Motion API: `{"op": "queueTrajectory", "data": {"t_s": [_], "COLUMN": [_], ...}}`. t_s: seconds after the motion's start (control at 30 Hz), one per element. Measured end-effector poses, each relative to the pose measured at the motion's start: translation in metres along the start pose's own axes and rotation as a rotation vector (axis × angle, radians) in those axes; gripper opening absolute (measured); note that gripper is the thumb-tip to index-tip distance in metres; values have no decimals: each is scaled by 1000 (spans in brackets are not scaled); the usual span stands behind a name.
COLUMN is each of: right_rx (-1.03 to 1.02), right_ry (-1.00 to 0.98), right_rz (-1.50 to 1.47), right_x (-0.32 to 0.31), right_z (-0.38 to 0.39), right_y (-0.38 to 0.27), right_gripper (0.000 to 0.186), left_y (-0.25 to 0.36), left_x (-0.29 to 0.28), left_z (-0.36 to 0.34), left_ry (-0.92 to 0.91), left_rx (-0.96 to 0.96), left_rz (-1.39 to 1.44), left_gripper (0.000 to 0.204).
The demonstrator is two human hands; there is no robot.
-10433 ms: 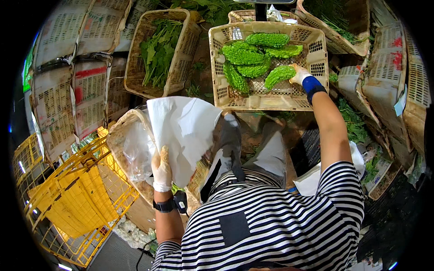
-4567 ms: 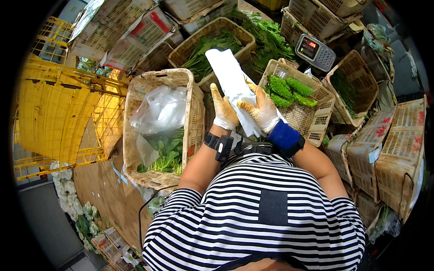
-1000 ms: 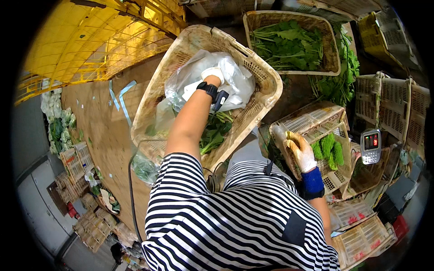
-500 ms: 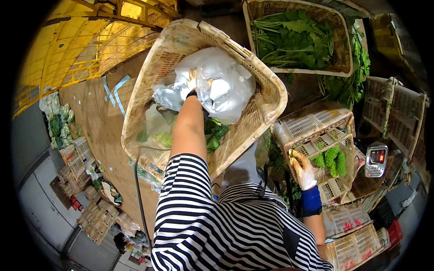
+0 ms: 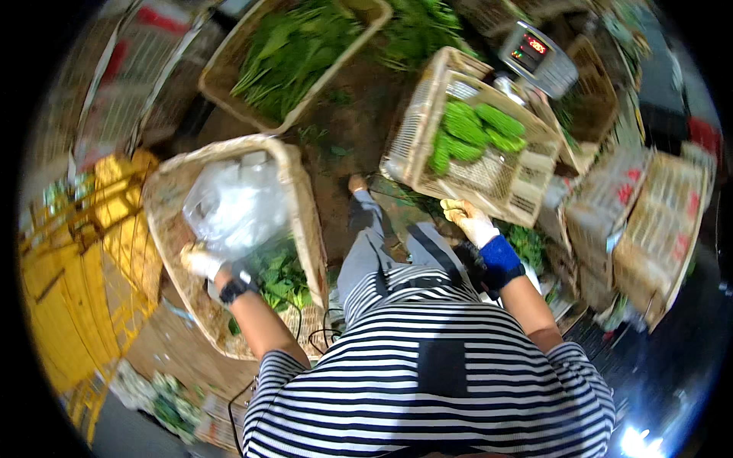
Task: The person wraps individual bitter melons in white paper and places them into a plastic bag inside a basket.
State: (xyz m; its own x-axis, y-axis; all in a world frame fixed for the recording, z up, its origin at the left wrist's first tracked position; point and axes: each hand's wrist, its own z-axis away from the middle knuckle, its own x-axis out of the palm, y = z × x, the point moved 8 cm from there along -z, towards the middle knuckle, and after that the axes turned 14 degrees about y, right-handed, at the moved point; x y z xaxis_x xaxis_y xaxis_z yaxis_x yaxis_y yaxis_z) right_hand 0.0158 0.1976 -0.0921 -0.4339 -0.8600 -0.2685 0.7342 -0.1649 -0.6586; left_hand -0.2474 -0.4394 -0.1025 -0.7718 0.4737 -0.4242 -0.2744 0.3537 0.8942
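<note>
On the left is a large, stained pale plastic crate (image 5: pixel 304 221). A clear plastic bag (image 5: pixel 240 202) with whitish contents lies inside it, beside dark leafy greens (image 5: pixel 279 275). My left hand (image 5: pixel 201 261), in a pale glove and with a dark band at the wrist, is at the bag's lower left edge. Motion smears its fingers, so its grip is unclear. Over on the right, a smaller crate (image 5: pixel 527 200) holds several bumpy bright green bitter melons (image 5: pixel 467 131). My right hand (image 5: pixel 469 220), also gloved, is closed with curled fingers just before that crate's near rim.
A digital scale display (image 5: pixel 537 57) with red digits stands beyond the melon crate. Another crate (image 5: pixel 286 126) of long-stemmed greens lies at the far side. Stacked crates (image 5: pixel 658 229) are at the right, yellow metal railing (image 5: pixel 126 221) at the left. Scraps litter the brown floor.
The view has swung round, so the crates sit elsewhere in it. My left hand has come off the top of the bag to its edge. My right hand stays by the melon crate.
</note>
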Motion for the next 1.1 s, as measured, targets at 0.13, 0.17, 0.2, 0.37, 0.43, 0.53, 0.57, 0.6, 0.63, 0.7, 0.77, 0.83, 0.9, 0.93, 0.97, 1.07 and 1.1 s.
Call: {"op": "queueTrajectory", "data": {"t_s": [0.13, 0.17, 0.2, 0.37, 0.43, 0.53, 0.57, 0.6, 0.63, 0.7, 0.77, 0.83, 0.9, 0.93, 0.97, 1.07, 1.1], "right_rx": [5, 104, 126, 327, 569, 885, 921, 874, 888, 856, 906, 904, 932, 953, 969, 892, 869], "right_ry": [356, 450, 514, 945, 1126, 1179, 1214, 1253, 1268, 1257, 1123, 873, 907, 921, 940, 887, 874], "right_rz": [-95, -170, -157, -862, -420, -134, -136, -147, -144, -127, -6, 31, 98, 125, 161, 99, 83], "right_x": [-122, -142, -162, -205, -212, -213, -215, -211, -219, -229, -231, -226, -227, -227, -233, -239, -241], "right_z": [4, 25, 43, 133, 177, 234, 244, 249, 248, 240, 227, 207, 203, 202, 204, 204, 204], "right_y": [187, 216, 255, 503, 563, 599, 589, 612, 600, 611, 626, 640, 645, 648, 647, 644, 642], "right_gripper": [16, 19, 21, 33, 28, 35, 36, 38, 40, 41, 39, 37, 30, 29, 27, 30, 31], "left_y": [111, 140, 170, 227, 231, 228, 217, 208, 199, 182, 163, 148, 136, 133, 129, 124, 122], "left_x": [21, 35, 52, 97, 100, 76, 78, 76, 69, 56, 48, 48, 48, 49, 50, 50, 52], "left_z": [53, 90, 130, 379, 486, 613, 637, 664, 690, 733, 756, 764, 774, 776, 780, 795, 797], "left_ry": [-108, -221, -345, -907, -1272, -1373, -1451, -1539, -1606, -1732, -1738, -1772, -1813, -1817, -1787, -1766, -1778], "left_rx": [335, 407, 468, -8, 70, 154, 160, 176, 215, 196, 202, 249, 272, 307, 282, 267, 279], "left_rz": [166, 219, 277, 295, 263, 14, 5, -82, -163, -191, -287, -360, -425, -458, -485, -521, -515], "left_gripper": [24, 28, 33, 33, 21, 32, 34, 34, 34, 34, 33, 31, 30, 31, 31, 34, 34]}}
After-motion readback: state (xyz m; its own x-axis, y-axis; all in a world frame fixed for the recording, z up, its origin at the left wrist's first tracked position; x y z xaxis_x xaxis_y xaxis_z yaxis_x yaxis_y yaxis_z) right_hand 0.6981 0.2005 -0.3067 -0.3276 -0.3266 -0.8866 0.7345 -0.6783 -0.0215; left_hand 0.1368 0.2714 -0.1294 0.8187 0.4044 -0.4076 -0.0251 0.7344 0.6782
